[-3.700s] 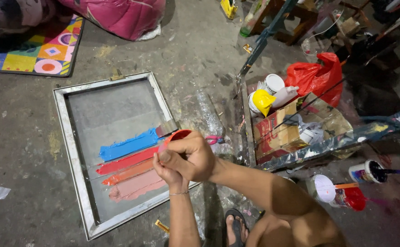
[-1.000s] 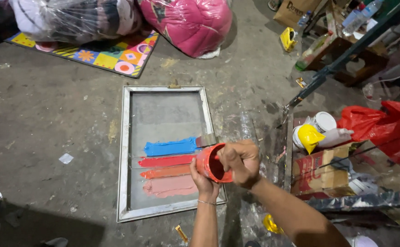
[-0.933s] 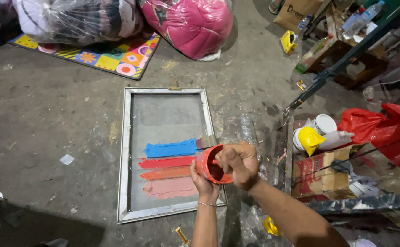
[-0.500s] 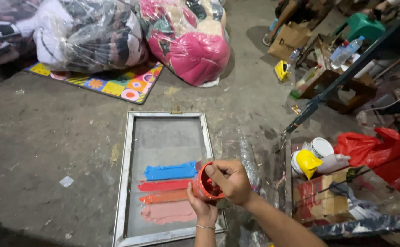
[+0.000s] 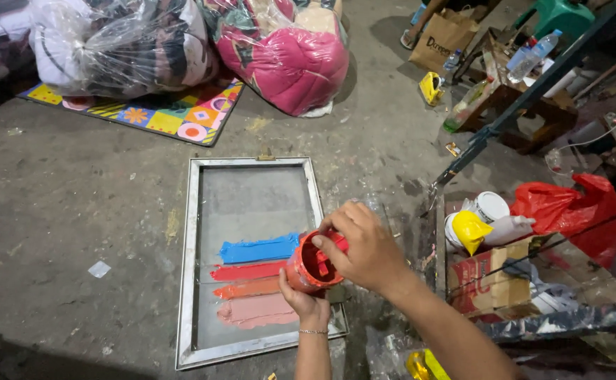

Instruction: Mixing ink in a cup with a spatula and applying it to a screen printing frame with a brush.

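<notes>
Hard light from near the camera brightens the middle of the grey concrete floor, falling off to deep shadow along its lower-left corner and right edge. Glare flares on the clear plastic-wrapped bundles. Focus is sharp centrally, with wide-angle stretching at the edges.

Stained grey concrete floor, colourful patterned mat, plastic-wrapped bundles, cluttered wooden stool, dim light
</notes>
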